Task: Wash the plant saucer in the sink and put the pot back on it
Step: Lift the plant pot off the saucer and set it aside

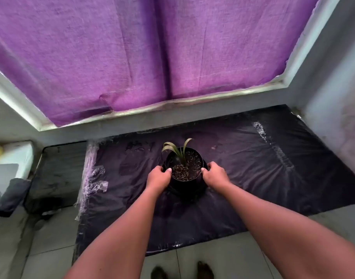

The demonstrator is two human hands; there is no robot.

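Left hand (158, 175) and right hand (214, 175) grip pot (184, 168) rim at 9 and 3 o'clock; likely lifting it off saucer, hardly visible; next needs level lift.

This looks like a room in a home, at a spot below a window; a purple curtain (132, 57) hangs across the window, light glowing through its weave; the white frame (192, 99) runs along its lower edge; painted walls (334, 97), scuffed and stained, close in on the right; a black plastic sheet (253, 168), taped down at its edges, covers a low surface; pale floor tiles (192, 258) lie beneath, with two feet (181, 271) standing on them; a small potted plant (183, 164) sits on the sheet; a white appliance (13, 158) stands at the left.
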